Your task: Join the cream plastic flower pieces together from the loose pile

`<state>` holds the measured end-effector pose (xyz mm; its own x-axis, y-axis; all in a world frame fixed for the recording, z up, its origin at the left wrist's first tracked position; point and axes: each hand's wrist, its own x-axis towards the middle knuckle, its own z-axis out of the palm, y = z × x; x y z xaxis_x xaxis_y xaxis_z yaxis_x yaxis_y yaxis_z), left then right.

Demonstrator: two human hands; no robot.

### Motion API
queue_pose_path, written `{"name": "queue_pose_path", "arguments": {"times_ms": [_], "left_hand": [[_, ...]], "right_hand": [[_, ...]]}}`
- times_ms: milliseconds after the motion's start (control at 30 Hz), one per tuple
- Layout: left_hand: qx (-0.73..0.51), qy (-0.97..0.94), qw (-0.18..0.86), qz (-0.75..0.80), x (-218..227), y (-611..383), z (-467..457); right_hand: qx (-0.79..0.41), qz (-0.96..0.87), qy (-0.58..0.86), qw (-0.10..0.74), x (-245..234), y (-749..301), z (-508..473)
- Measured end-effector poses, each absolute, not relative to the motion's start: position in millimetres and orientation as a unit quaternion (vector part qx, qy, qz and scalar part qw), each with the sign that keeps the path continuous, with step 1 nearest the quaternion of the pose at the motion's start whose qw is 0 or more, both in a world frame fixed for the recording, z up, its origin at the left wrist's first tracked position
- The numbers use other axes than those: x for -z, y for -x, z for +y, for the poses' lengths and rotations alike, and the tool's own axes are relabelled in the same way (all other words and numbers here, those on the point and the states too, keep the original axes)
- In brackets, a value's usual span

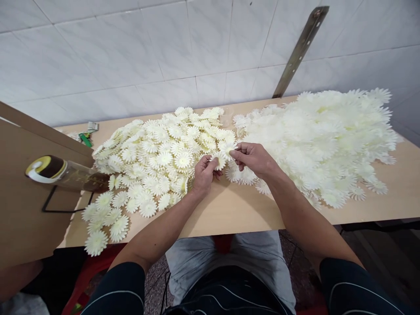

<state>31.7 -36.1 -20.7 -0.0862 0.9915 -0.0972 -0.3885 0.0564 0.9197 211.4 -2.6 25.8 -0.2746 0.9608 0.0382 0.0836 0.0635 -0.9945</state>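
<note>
My left hand [205,173] pinches a pale cream artificial flower head [219,161] between thumb and fingers. Just to its right, my right hand [252,158] grips the edge of another flower head [229,149]. The two flowers are close together, and I cannot tell whether they touch. Left of my hands spreads a heap of cream flower heads [164,153] with yellowish centres. A larger pile of whiter petal pieces [321,140] lies to the right, behind and beside my right forearm.
At the left, a bottle with brown liquid [77,175] stands by a cardboard panel [29,183]. A green object [85,139] lies behind it. Some flowers overhang the front left edge of the table [226,214]. A metal strip [300,52] leans against the tiled wall. Another person's arm [19,280] shows lower left.
</note>
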Motion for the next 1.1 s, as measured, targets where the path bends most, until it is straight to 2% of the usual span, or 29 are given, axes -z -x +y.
{"name": "queue_pose_path", "arguments": {"times_ms": [367,867,1100], "left_hand": [[-0.585,-0.345,0.591,0.436,20,-31,-36],[-0.575,-0.329,0.598,0.451,18,-30,-37],[-0.575,-0.322,0.602,0.451,17,-31,-38]], "right_hand": [[-0.6,-0.542,0.43,0.401,-27,-202,-6],[-0.602,-0.551,0.428,0.388,-27,-201,-6],[-0.542,-0.588,0.454,0.392,-24,-202,-6]]}}
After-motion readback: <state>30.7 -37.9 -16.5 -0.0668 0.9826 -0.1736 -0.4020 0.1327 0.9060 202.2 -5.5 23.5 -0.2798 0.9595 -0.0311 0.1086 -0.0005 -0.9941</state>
